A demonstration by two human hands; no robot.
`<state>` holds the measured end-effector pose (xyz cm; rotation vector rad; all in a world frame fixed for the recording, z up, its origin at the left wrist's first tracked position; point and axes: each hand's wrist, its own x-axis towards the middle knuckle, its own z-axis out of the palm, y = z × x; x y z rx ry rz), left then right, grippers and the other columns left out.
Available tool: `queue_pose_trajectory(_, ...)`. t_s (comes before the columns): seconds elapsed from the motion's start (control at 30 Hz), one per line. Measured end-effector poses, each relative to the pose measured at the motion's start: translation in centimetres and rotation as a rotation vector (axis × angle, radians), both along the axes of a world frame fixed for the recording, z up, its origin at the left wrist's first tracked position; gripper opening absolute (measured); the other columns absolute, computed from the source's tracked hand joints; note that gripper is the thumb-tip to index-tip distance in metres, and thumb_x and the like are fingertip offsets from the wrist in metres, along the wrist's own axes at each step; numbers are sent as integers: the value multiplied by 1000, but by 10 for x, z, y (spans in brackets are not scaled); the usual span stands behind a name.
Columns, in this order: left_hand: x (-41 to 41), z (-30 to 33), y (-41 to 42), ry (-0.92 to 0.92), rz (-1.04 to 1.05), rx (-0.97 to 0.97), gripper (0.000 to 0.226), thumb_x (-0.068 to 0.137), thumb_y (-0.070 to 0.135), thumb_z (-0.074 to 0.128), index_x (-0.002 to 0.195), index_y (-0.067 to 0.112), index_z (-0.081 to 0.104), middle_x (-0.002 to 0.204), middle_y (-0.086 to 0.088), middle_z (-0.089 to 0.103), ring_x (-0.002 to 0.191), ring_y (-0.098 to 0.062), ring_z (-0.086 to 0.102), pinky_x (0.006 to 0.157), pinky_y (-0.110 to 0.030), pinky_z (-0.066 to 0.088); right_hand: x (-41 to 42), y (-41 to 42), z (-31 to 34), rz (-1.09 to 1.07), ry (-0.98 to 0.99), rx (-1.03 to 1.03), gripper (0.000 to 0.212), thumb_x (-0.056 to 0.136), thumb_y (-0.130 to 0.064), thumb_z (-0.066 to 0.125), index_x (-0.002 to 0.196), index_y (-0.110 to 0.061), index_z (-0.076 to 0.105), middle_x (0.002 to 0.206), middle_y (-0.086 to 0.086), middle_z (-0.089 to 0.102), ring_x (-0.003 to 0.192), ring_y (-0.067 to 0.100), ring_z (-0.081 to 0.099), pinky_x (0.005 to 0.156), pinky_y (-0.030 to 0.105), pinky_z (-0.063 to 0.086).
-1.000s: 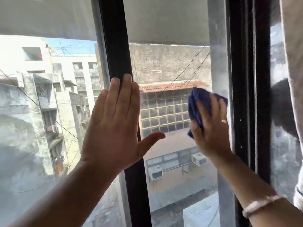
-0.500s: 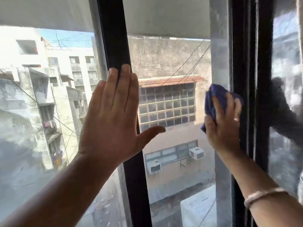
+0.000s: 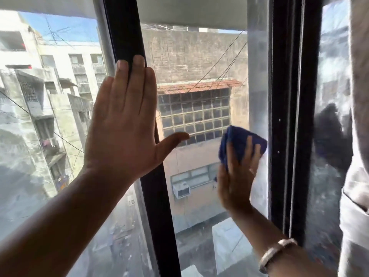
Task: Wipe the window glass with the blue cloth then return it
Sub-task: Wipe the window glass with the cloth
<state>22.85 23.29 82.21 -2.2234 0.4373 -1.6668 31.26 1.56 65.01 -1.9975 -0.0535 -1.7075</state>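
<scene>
My right hand (image 3: pixel 237 174) presses a bunched blue cloth (image 3: pixel 239 141) flat against the window glass (image 3: pixel 199 56) of the middle pane, close to the dark right frame (image 3: pixel 285 116). The cloth shows above and between my fingers; its lower part is hidden under my palm. My left hand (image 3: pixel 123 120) lies open and flat, fingers together, across the dark vertical frame bar (image 3: pixel 159 206) and the left pane, thumb stretched out to the right.
Buildings, cables and an air-conditioner unit show through the glass. A grey curtain (image 3: pixel 357 176) hangs at the far right edge. A smeared narrow pane (image 3: pixel 331 76) lies between the right frame and the curtain.
My right hand has slid the blue cloth down the glass and a little to the left, away from the right frame. My left hand stays pressed on the frame bar.
</scene>
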Motion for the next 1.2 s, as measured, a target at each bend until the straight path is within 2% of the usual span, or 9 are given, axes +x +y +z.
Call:
queue_pose_trajectory(0.13, 0, 0, 1, 1, 13, 11, 112, 92, 84, 5, 157, -8, 11, 166, -30, 13, 153, -48, 15, 123, -55, 16, -20, 63, -53, 50, -105, -723, 58, 82, -31, 57, 138, -39, 44, 158, 5, 29, 148, 34, 22, 124, 51, 15)
queue_pose_trajectory(0.2, 0, -1, 1, 7, 12, 10, 112, 92, 84, 6, 157, -7, 11, 166, -30, 13, 153, -47, 16, 124, -55, 17, -15, 18, -45, 52, -119, -843, 51, 84, -31, 57, 134, -37, 48, 153, 6, 36, 142, 35, 28, 123, 50, 22)
queue_pose_trajectory(0.33, 2, -6, 1, -1, -10, -3, 112, 93, 85, 11, 158, -6, 15, 167, -28, 15, 154, -46, 17, 125, -53, 15, -9, -69, 9, -1, 90, -292, 54, 99, -38, 33, 150, -22, 32, 161, 24, 18, 147, 50, 14, 114, 66, 27)
queue_pose_trajectory(0.43, 2, -5, 2, -23, -17, -8, 110, 94, 84, 14, 158, -5, 17, 166, -28, 18, 154, -46, 18, 125, -51, 12, 3, -56, 89, -17, 20, -69, 61, 96, -35, 30, 150, -9, 39, 158, 32, 21, 145, 55, 16, 117, 65, 21)
queue_pose_trajectory(0.57, 2, -3, 4, -15, -14, 10, 110, 94, 83, 14, 158, -7, 19, 166, -29, 18, 154, -47, 19, 125, -53, 14, 7, 23, 167, -14, -180, -157, 55, 97, -31, 37, 151, -20, 39, 160, 23, 27, 149, 46, 18, 120, 60, 21)
queue_pose_trajectory(0.73, 0, -1, 2, -11, 29, 17, 109, 94, 81, 11, 157, -7, 17, 165, -31, 20, 152, -49, 23, 123, -56, 21, -3, 5, 91, 83, -151, -746, 49, 99, -32, 46, 147, -29, 41, 163, 9, 24, 150, 37, 19, 122, 56, 20)
queue_pose_trajectory(0.97, 1, -4, 1, -42, 2, 11, 109, 94, 83, 14, 158, -5, 19, 166, -28, 18, 154, -45, 19, 125, -52, 14, 13, -54, 171, 82, -82, -252, 58, 95, -30, 39, 153, -28, 32, 164, 19, 15, 150, 44, 9, 118, 60, 25)
queue_pose_trajectory(1.1, 8, -5, 3, -62, -16, 3, 109, 94, 84, 13, 159, -3, 16, 168, -26, 15, 156, -43, 16, 126, -50, 10, 6, 4, 54, 85, -115, -284, 60, 96, -29, 39, 155, -33, 27, 166, 14, 14, 152, 40, 8, 124, 52, 11)
queue_pose_trajectory(1.2, 10, -4, 3, -71, -18, 15, 108, 94, 83, 10, 159, -4, 13, 168, -26, 14, 156, -43, 14, 126, -50, 9, -17, 31, -56, 112, 44, -501, 82, 84, -33, 55, 157, -37, 18, 168, 11, 5, 152, 41, 7, 120, 63, 20)
